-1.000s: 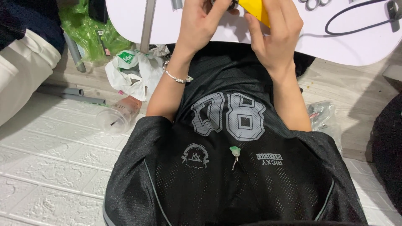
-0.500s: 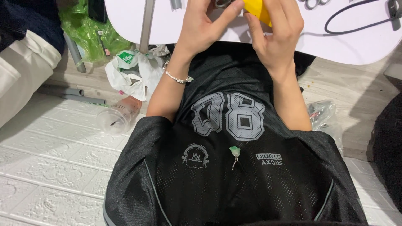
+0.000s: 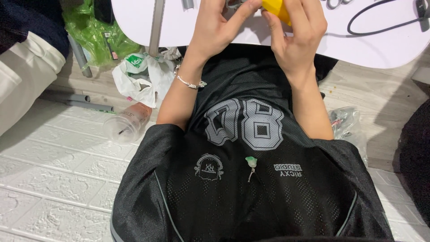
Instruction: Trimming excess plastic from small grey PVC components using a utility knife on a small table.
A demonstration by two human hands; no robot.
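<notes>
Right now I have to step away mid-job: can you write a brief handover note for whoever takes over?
Left hand: fingers touching the small yellow object at the white table's edge.
Right hand: curled around the same yellow object, holding it from the other side.
Nearby: black cable on the table; clear plastic cup lying on the floor.
Done: the object is in both hands.
Left: unclear; most of the object is cut off at the frame's top.

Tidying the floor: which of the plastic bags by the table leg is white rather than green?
The crumpled white plastic bag, nearest the left hand; the green plastic bag lies farther back.
</notes>
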